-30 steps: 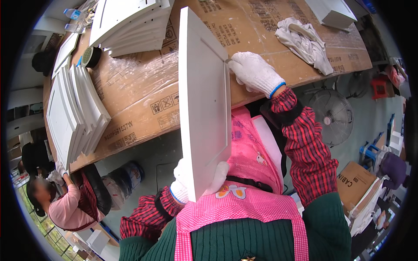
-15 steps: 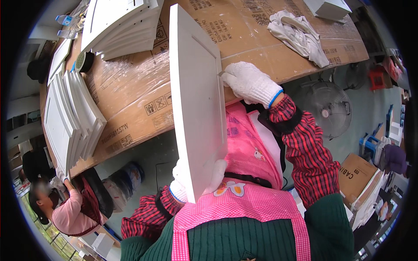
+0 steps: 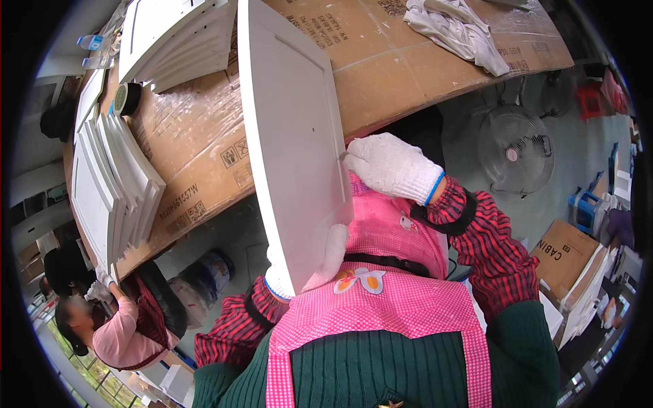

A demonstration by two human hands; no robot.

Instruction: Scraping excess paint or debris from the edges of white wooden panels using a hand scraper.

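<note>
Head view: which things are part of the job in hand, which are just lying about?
In hand:
white panel, held on edge
left hand, under its lower end
right hand, on its right edge

Lying about:
panel stacks
rags
tape roll
fan
cardboard-covered table

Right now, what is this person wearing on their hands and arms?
Both hands wear white knit work gloves with blue-trimmed cuffs: right hand, left hand. The sleeves are red-and-black plaid, each crossed by a dark band near the wrist. No cables or markings are visible.
</note>
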